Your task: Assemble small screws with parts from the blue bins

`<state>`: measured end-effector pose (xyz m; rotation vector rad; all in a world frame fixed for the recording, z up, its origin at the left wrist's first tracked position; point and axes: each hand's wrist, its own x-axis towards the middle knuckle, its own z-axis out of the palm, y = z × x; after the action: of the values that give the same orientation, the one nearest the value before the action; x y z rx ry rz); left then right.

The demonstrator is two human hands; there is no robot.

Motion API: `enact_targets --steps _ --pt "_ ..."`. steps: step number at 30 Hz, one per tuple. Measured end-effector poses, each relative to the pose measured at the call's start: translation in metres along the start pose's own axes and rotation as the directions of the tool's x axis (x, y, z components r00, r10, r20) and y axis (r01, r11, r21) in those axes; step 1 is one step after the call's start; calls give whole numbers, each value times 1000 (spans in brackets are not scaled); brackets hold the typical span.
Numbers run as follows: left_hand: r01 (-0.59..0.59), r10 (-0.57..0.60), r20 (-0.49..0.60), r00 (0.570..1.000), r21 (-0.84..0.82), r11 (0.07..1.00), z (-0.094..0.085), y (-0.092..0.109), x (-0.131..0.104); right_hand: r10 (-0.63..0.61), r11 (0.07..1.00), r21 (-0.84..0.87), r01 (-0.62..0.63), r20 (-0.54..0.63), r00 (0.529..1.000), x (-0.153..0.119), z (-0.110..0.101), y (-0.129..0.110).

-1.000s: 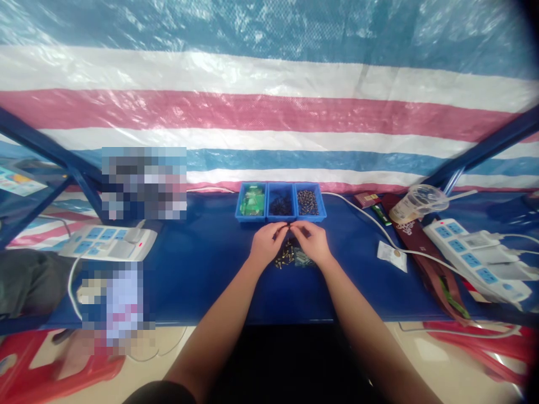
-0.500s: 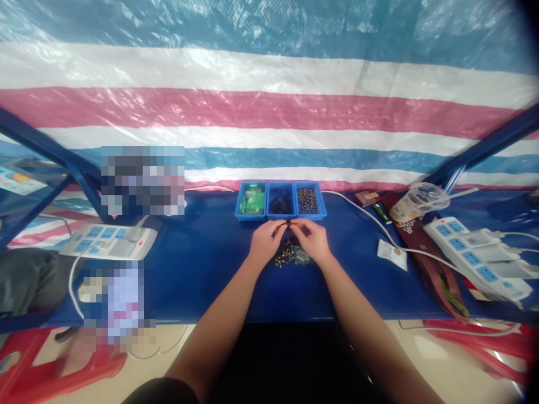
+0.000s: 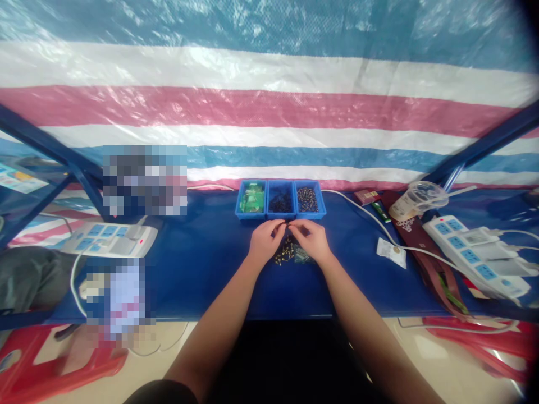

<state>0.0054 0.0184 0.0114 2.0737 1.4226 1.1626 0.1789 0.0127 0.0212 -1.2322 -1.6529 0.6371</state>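
Note:
My left hand (image 3: 266,241) and my right hand (image 3: 311,239) meet over the middle of the blue table, fingertips pinched around something small and dark that I cannot make out. Just below the fingers lies a loose pile of brass-coloured screws (image 3: 285,252). Beside it, partly under my right hand, is a small clear bag of parts (image 3: 302,255). Behind the hands stands a blue three-part bin (image 3: 281,215). Its left part holds green packets (image 3: 254,197), its middle part black small pieces (image 3: 281,203), its right part many small metallic pieces (image 3: 307,200).
On the right are a power strip (image 3: 471,255), a tilted plastic cup (image 3: 415,201), a brown strap (image 3: 425,252), a white packet (image 3: 391,252) and a cable. At left lies another power strip (image 3: 109,240). A striped sheet (image 3: 269,106) hangs behind the table (image 3: 189,280).

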Motion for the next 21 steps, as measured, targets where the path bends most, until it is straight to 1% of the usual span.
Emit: enact_targets --steps 3,9,14,17,21 --pt "-10 10 -3 1000 3 1000 0 0 0 -6 1000 8 6 2 1000 1 0 0" --pt "13 -14 -20 1000 -36 999 0 1 -4 10 1000 5 -10 6 1000 -1 0 -4" --pt "8 -9 -21 1000 -49 999 0 0 -5 16 1000 1 -16 8 1000 -2 0 -3" --pt "11 -12 -24 1000 -56 998 0 1 -5 0 1000 -5 0 13 1000 -1 -1 -3" --pt "3 -4 -16 1000 -56 998 -1 0 -5 -27 1000 0 27 48 998 -1 -1 -4"
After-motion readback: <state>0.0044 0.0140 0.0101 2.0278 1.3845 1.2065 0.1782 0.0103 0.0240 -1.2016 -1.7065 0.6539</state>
